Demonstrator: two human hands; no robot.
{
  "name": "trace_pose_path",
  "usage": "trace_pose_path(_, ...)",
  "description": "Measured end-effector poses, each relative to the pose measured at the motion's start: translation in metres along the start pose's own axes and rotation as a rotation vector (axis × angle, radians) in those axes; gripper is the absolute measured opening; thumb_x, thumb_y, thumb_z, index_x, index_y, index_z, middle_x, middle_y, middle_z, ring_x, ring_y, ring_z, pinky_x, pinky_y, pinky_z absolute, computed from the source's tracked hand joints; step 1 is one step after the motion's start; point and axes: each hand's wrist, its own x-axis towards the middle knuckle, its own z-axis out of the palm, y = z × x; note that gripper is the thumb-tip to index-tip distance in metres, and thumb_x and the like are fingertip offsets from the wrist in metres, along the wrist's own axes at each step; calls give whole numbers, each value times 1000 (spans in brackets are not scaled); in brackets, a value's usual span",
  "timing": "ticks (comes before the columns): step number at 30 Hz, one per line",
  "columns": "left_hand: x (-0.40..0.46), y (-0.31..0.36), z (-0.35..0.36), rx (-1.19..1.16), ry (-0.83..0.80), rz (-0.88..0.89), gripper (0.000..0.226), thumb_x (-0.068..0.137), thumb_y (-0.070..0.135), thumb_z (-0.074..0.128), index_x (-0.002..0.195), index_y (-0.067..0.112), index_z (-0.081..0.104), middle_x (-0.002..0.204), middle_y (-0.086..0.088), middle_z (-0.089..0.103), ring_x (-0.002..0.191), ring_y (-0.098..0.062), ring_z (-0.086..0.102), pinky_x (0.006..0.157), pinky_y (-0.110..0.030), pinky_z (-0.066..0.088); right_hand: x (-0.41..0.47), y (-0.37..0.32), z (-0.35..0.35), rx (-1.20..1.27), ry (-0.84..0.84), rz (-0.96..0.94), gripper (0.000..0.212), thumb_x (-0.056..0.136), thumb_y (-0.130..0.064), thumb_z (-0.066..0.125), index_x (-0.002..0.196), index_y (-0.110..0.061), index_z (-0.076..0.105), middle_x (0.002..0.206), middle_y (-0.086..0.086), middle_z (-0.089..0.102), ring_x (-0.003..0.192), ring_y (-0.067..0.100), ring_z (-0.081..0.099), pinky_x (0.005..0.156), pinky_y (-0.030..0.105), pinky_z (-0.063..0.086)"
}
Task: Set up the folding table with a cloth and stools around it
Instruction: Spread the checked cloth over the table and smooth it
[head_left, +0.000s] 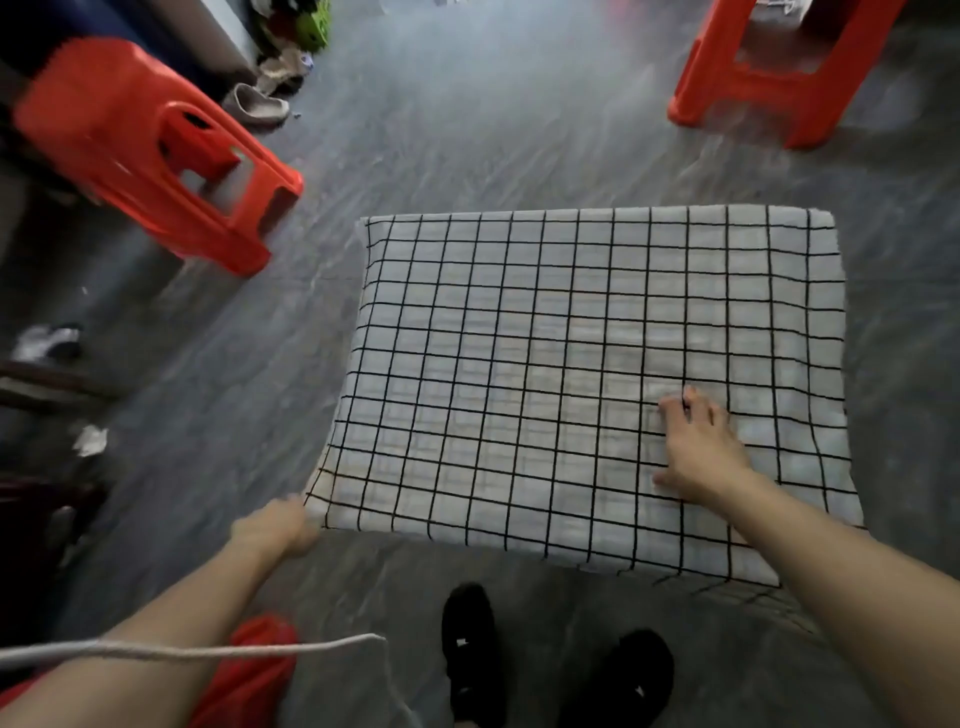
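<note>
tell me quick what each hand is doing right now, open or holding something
Left hand: gripping the near left corner of the checked cloth.
Right hand: open, fingers spread, pressing flat on the cloth.

A lived-in home room, to judge by the dark marbled floor, plastic stools, a slipper and heaped clothes by the wall, and scraps on the floor.
</note>
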Motion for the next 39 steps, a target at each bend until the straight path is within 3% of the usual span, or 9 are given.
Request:
trace_pose_path(5,5,17,-13,-283,274,236,67,92,22,47,152,18,18,162,-7,8,140,-36,28,108,-49,34,-3,-12,-3,-117,40,69,88,74,-28,82,142,-17,27,153,11,18,140,33,24,105,49,40)
trace_pose_path(9,4,49,-18,-220,530,670,64,83,19,60,143,17,38,154,-15,26,134,-37,35,107,-45,35,-22,-48,11,-227,203,10,79,79,-15,72,143,-18,25,152,17,14,139,36,23,106,51,38)
trace_pose_path(12,-5,83,-6,-188,554,858,61,81,31,65,138,19,43,147,-14,33,130,-36,39,108,-45,35,-40,-95,37,-144,225,-163,82,79,-30,74,144,-22,23,153,14,11,138,36,24,106,51,37)
trace_pose_path(15,-18,125,8,-91,524,1011,69,81,41,55,145,27,35,157,-9,22,143,-33,23,116,-51,24,-47,-138,66,-94,251,-283,84,79,-43,73,147,-19,30,155,16,18,138,37,29,109,51,34)
trace_pose_path(20,-20,144,30,-61,433,883,77,79,55,10,153,40,-5,160,7,-24,145,-16,-30,114,-60,-14,-43,-152,109,-37,302,-304,71,81,-41,59,145,-17,40,152,15,32,135,31,30,101,53,41)
trace_pose_path(26,-19,147,32,-59,389,843,72,84,57,15,149,48,-15,154,12,-36,138,-12,-40,111,-56,-24,-47,-73,117,-185,302,-416,69,89,-57,36,152,-28,30,161,6,19,145,23,25,115,46,24)
trace_pose_path(31,-25,147,21,-20,284,822,71,95,54,26,145,47,-25,150,10,-43,135,-14,-45,110,-58,-24,-70,22,108,-205,320,-184,62,94,-49,26,154,-32,21,163,5,11,143,26,29,111,52,28)
trace_pose_path(35,-29,149,16,43,240,801,71,95,59,21,141,46,-32,145,9,-50,132,-17,-48,110,-61,-21,-95,84,99,14,345,265,54,100,-38,34,151,-36,19,159,11,17,140,36,29,109,58,30)
trace_pose_path(39,-29,152,15,46,221,792,70,96,61,19,140,46,-34,142,11,-53,131,-17,-49,109,-61,-23,-99,89,84,135,422,440,60,89,-18,60,143,-9,37,154,22,22,135,45,29,105,64,32)
